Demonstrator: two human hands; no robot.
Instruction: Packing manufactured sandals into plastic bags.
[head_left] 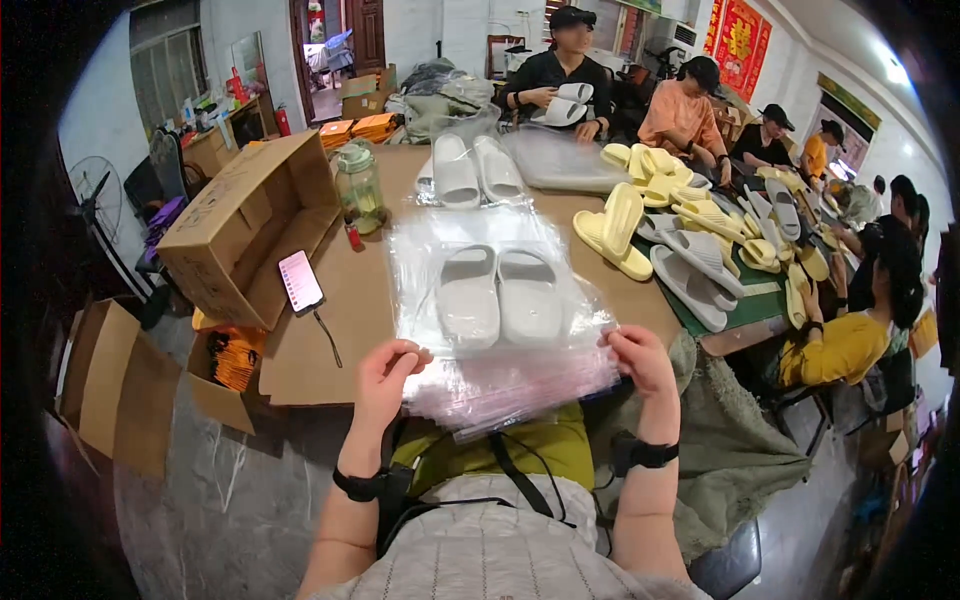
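Clear plastic bags, a thin stack (510, 385) overhanging the near table edge: judged very light, limp and slippery, sheets prone to cling, best taken by a corner or the open edge. Left hand (385, 375) pinches the stack's near-left corner between thumb and fingers; right hand (640, 362) pinches its right edge likewise. Just beyond, a pair of pale grey foam slippers (498, 297) lies on the bags, on the brown cardboard-covered table (355, 300).

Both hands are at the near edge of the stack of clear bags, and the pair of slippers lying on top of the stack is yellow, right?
Not quite. The head view shows the left hand and right hand at the near edge of the stack of clear bags, but the pair of slippers on top is pale grey, not yellow. The yellow slippers lie farther right on the table.
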